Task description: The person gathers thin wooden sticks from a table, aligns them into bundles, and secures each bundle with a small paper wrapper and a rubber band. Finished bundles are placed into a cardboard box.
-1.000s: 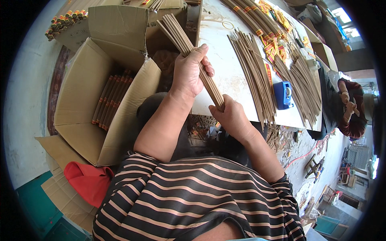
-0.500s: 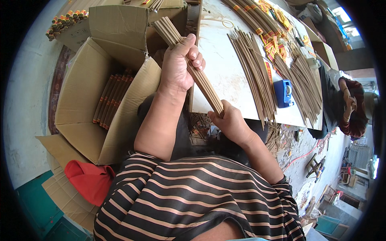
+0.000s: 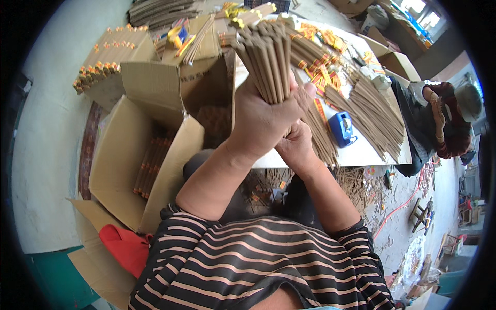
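A bundle of brown incense sticks (image 3: 268, 64) is raised in front of me, its upper ends turned toward me. My left hand (image 3: 261, 119) is wrapped round the bundle at mid-height. Just below and to the right, my right hand (image 3: 297, 142) closes round the bundle's lower part, largely behind the left wrist; the lower ends are hidden. Beyond my hands lies a white table (image 3: 263, 161), with loose incense sticks (image 3: 374, 116) spread over its right side. A blue tape dispenser (image 3: 341, 129) stands between piles of sticks.
On my left, an open cardboard box (image 3: 116, 160) holds several banded bundles (image 3: 154, 165). A red cloth (image 3: 124, 248) hangs on its near flap. More banded bundles (image 3: 103, 70) are stacked at the far left. Another person (image 3: 447, 119) sits at the table's right end.
The bundle has tipped from slanting across to nearly upright, its top ends now facing me. My left hand moved right and my right hand slid up close to it; the bundle looks thicker.
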{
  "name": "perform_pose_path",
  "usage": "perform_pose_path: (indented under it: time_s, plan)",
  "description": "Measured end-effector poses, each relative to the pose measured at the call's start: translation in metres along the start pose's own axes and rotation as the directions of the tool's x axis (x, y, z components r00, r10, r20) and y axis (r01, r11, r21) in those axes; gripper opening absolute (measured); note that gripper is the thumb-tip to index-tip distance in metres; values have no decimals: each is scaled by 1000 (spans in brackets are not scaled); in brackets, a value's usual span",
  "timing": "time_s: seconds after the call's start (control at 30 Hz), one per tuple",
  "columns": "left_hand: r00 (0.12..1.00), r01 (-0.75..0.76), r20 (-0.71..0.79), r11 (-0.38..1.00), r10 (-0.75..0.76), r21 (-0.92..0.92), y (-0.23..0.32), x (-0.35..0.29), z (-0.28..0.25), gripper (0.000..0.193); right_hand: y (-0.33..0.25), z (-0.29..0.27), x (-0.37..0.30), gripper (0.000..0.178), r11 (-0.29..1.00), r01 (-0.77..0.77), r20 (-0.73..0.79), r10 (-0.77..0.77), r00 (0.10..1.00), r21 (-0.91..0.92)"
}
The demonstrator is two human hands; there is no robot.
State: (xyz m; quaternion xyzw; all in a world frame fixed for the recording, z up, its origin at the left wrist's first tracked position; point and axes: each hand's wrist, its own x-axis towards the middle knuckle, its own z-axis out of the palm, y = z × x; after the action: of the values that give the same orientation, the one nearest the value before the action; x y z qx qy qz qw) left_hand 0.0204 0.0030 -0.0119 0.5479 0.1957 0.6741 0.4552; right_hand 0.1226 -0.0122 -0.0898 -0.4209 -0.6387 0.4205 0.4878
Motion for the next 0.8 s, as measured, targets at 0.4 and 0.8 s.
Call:
perform_pose_path:
  time_s: [0.4, 0.8]
  plan:
    - [972, 180, 120, 967, -203, 180, -34, 1, 15, 21, 29, -29, 9, 28, 965, -226, 231, 191, 954, 135]
    - [964, 249, 58, 955, -261, 163, -49, -2, 14, 21, 37, -31, 14, 21, 992, -118, 232, 104, 967, 46]
